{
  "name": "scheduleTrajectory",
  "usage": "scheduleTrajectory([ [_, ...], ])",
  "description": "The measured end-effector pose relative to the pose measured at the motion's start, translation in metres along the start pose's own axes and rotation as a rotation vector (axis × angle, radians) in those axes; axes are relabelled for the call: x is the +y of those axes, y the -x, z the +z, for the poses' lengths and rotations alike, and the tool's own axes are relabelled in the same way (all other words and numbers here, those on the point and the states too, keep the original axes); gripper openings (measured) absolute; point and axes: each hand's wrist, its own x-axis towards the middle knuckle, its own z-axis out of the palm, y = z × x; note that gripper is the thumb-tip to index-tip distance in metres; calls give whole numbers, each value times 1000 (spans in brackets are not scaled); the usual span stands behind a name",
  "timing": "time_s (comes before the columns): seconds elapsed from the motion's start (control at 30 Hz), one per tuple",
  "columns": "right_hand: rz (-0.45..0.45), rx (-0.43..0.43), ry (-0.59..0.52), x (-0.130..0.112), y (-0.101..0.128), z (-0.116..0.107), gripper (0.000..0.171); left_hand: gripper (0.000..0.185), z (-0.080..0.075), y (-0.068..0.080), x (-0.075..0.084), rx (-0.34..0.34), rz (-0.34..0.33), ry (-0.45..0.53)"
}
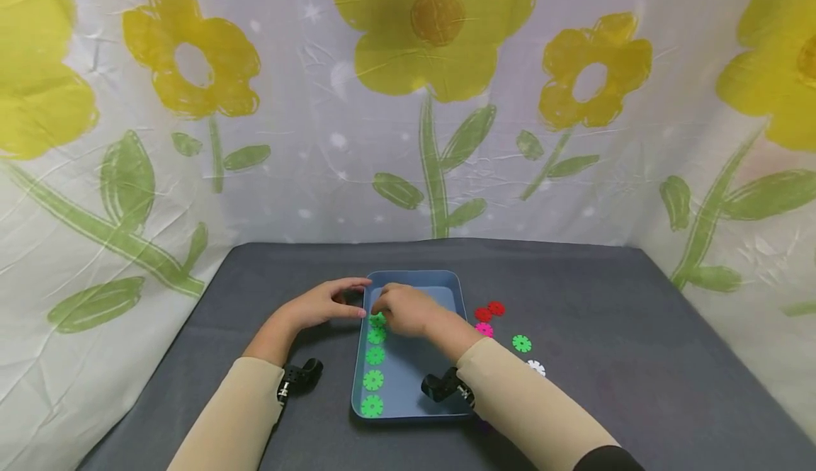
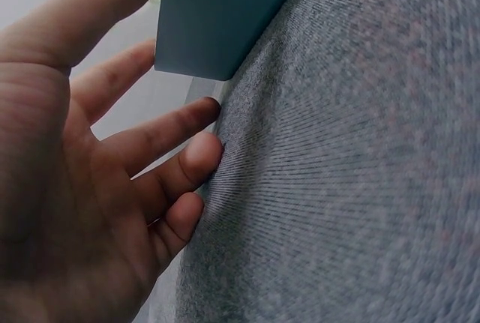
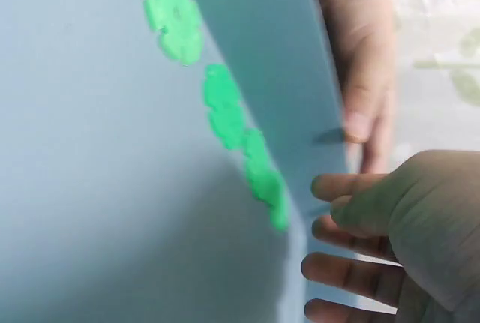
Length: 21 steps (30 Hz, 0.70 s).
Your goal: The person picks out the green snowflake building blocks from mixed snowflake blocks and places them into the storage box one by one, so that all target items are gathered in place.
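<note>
A blue tray (image 1: 446, 283) lies on the grey cloth. Several green snowflake discs (image 1: 373, 379) stand in a column along its left inner wall (image 3: 285, 76). My right hand (image 1: 382, 313) reaches over the tray, its fingertips right beside the topmost green disc (image 1: 377, 320). In the right wrist view, the right hand (image 3: 322, 210) has loosely bent fingers (image 3: 337, 270) with nothing between them, a small gap from the nearest disc (image 3: 266, 180). My left hand (image 1: 357, 297) rests outside the tray's left rim. Its thumb lies against the tray's corner (image 2: 217, 16) and its straight fingers (image 2: 187, 162) touch the cloth.
Two red discs (image 1: 489, 311), a pink disc (image 1: 484, 329), a green disc (image 1: 521, 343) and a white disc (image 1: 536, 367) lie on the cloth right of the tray. A flower-print curtain (image 1: 408, 103) closes off the back and sides.
</note>
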Motion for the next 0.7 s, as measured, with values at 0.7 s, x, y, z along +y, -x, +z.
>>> scheduleTrajectory([
  [0.7, 21, 190, -63, 52, 124, -28, 23, 72, 0, 2, 2, 27, -44, -23],
])
